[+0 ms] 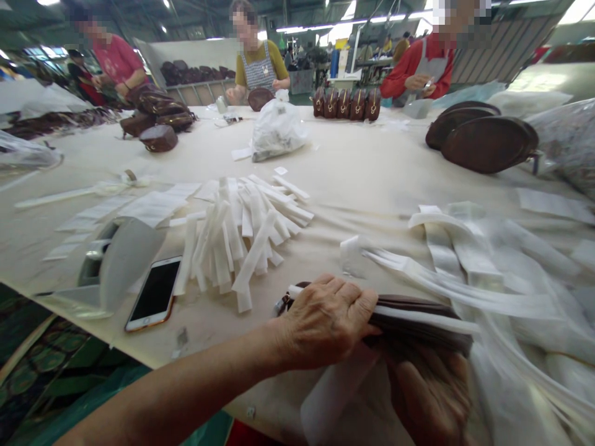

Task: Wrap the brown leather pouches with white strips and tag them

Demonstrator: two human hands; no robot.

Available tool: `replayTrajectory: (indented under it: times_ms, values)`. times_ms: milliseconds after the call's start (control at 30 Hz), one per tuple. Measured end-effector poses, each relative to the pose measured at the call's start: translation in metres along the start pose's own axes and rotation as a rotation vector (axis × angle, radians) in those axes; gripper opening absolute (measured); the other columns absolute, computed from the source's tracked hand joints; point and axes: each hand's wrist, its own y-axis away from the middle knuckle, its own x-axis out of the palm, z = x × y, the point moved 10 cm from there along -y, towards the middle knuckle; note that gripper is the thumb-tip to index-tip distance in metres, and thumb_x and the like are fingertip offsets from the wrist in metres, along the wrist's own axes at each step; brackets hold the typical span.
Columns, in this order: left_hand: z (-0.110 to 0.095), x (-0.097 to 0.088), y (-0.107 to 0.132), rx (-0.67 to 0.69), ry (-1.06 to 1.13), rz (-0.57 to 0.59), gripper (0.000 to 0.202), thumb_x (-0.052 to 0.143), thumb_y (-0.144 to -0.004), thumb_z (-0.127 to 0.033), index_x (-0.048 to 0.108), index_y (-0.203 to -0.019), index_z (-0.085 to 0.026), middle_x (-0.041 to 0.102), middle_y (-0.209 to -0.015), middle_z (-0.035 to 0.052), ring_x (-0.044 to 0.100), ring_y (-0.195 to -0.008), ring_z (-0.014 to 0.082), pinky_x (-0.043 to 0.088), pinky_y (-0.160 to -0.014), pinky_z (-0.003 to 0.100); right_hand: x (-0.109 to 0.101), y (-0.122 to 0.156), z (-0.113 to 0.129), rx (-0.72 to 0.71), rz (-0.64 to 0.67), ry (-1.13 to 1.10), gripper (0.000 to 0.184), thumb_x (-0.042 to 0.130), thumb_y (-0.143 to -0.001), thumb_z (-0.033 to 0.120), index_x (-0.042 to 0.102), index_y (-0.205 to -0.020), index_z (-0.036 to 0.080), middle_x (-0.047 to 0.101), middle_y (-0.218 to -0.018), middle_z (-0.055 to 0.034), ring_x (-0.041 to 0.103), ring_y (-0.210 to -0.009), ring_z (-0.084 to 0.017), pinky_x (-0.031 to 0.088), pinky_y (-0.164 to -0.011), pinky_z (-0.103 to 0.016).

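Note:
A dark brown bag (432,337) is held edge-up over the near side of the table, with a white strip (427,321) running along its top edge. My left hand (332,316) lies over that edge with its fingers curled round it, near a metal zip end (281,304). From below and to the right, my right hand (430,393) grips the same bag, its fingers partly hidden in shadow. Beneath the hands hangs a pale translucent sheet (337,390). Long white strips (446,288) lie just beyond and right of the bag.
Left of my hands are a heap of short white strips (242,232), a phone (155,291) and a grey holder (123,260). A knotted plastic bag (279,130) stands farther back. Finished brown bags (490,142) sit right; several smaller ones (344,104) line the far edge, where co-workers (258,65) work.

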Motion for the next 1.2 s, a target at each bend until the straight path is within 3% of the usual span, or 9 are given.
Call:
replayTrajectory:
  times_ms: [200,367,533,700,900,1067,1200]
  values:
    - [0.008,0.01,-0.004,-0.04,0.101,0.097,0.029,0.041,-0.096,-0.038,0.053,-0.095,-0.012,0.061,-0.078,0.004,0.058,-0.069,0.0183,0.043,-0.064,0.031,0.008,-0.002,0.004,-0.081,-0.017,0.018,0.019,0.052,-0.082,0.002,0.064,-0.085,0.017,0.072,-0.086,-0.008,0.065,-0.086,-0.02,0.041,-0.087,-0.037]
    - [0.014,0.015,-0.006,-0.087,0.119,0.155,0.028,0.053,-0.091,-0.04,0.055,-0.095,-0.013,0.063,-0.08,0.0035,0.059,-0.071,0.0189,0.043,-0.064,0.031,0.008,-0.004,-0.005,-0.014,-0.054,0.017,0.02,0.051,-0.084,0.001,0.064,-0.09,0.016,0.072,-0.081,-0.0083,0.064,-0.085,-0.02,0.041,-0.087,-0.038]
    - [0.017,0.018,-0.004,-0.124,0.101,0.193,0.029,0.053,-0.091,-0.041,0.055,-0.099,-0.013,0.063,-0.084,0.0039,0.06,-0.076,0.0197,0.044,-0.069,0.032,0.006,0.001,-0.006,-0.01,-0.041,0.086,0.015,0.052,-0.089,0.012,0.065,-0.093,0.018,0.071,-0.089,-0.0061,0.062,-0.087,-0.018,0.039,-0.086,-0.035]
    - [0.017,0.014,-0.004,-0.123,0.087,0.163,0.029,0.048,-0.093,-0.041,0.055,-0.099,-0.013,0.063,-0.084,0.0043,0.06,-0.075,0.0199,0.043,-0.068,0.032,-0.006,0.006,0.0,0.059,-0.087,0.24,0.014,0.057,-0.087,0.017,0.066,-0.096,0.021,0.064,-0.093,-0.008,0.057,-0.09,-0.023,0.039,-0.081,-0.038]
    - [0.017,0.013,-0.003,-0.114,0.082,0.137,0.029,0.052,-0.092,-0.041,0.054,-0.101,-0.013,0.064,-0.085,0.0049,0.06,-0.077,0.0192,0.045,-0.07,0.031,-0.019,0.032,0.0,0.157,-0.076,0.034,0.026,0.06,-0.082,0.006,0.062,-0.105,0.017,0.059,-0.096,-0.0096,0.057,-0.087,-0.021,0.043,-0.077,-0.034]
    - [0.019,0.004,-0.008,-0.073,0.061,0.031,0.025,0.047,-0.094,-0.036,0.056,-0.101,-0.013,0.063,-0.08,0.0036,0.059,-0.07,0.0176,0.045,-0.066,0.029,-0.016,0.058,-0.013,0.257,0.075,-0.076,0.028,0.05,-0.086,0.006,0.058,-0.111,0.015,0.059,-0.098,-0.0094,0.057,-0.092,-0.018,0.046,-0.077,-0.028]
    - [0.018,-0.007,-0.013,0.025,0.024,-0.042,0.031,0.037,-0.098,-0.036,0.056,-0.102,-0.012,0.064,-0.08,0.0045,0.059,-0.07,0.0169,0.045,-0.065,0.028,-0.036,0.071,-0.034,0.352,0.066,0.002,0.025,0.048,-0.088,0.007,0.059,-0.109,0.016,0.06,-0.096,-0.0079,0.056,-0.09,-0.016,0.046,-0.077,-0.026]
